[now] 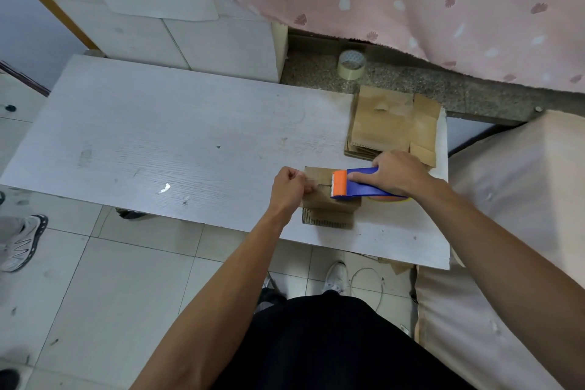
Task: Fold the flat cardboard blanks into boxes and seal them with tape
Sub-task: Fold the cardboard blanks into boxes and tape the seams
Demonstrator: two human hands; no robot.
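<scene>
Left hand (289, 188): fingers curled, apparently pinching the free end of the tape (312, 181) at the box's left edge.
Right hand (400, 172): grasping the tape dispenser (354, 184); its orange head rests on the box top between the hands.
Box (327, 207): folded up, top flaps closed, standing on the table (158, 136) under both hands.
Seal: judged in progress; the strip is drawn out between the hands and not yet cut.
Blanks (389, 123): flat stack just beyond the right hand, unfolded.
Spare roll (351, 64): well beyond the right hand, off the table.
Finished boxes: none in view.
Remaining: judged most of the job.
</scene>
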